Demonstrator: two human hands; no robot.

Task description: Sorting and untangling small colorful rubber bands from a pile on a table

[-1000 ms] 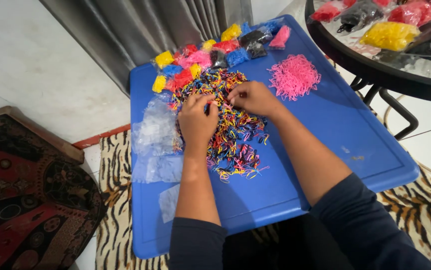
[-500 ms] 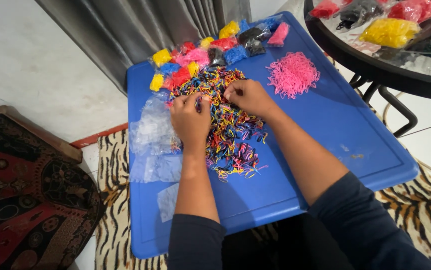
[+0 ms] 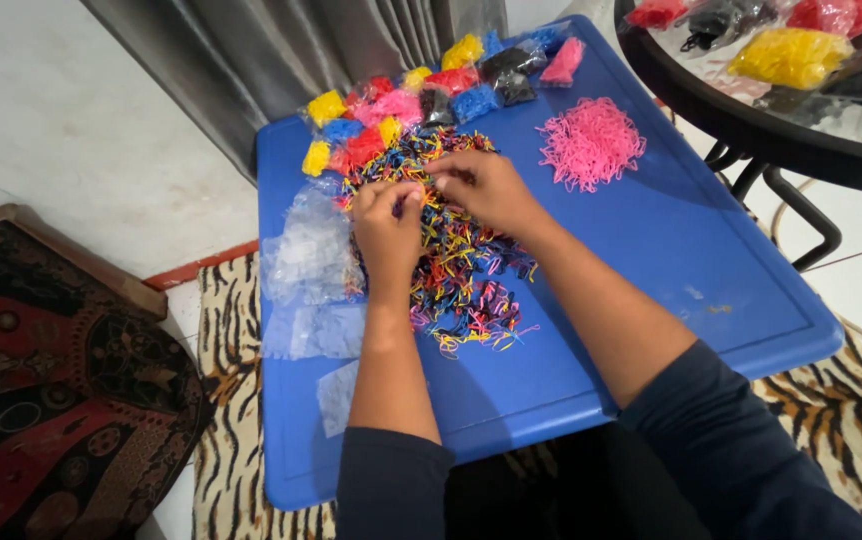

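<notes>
A heap of small mixed-colour rubber bands (image 3: pixel 463 275) lies on a blue plastic table (image 3: pixel 671 250). My left hand (image 3: pixel 387 228) rests on the heap's left side, its fingers curled into a loose fist around some bands. My right hand (image 3: pixel 488 190) is at the far end of the heap, fingertips pinched together on bands. The two hands almost touch. A separate heap of pink bands (image 3: pixel 591 142) lies to the right of my right hand. Both forearms are bare, with dark sleeves pushed up.
Small filled bags of sorted bands (image 3: pixel 421 100) line the table's far edge. Empty clear bags (image 3: pixel 309 258) lie left of the heap. A round glass table (image 3: pixel 751 115) with larger bags stands at the right. A grey curtain (image 3: pixel 281 60) hangs behind; a tiger-pattern rug (image 3: pixel 851 420) lies below.
Both hands have shifted a little toward the far end of the heap. My right hand's fingertips have moved left, closer to my left hand.
</notes>
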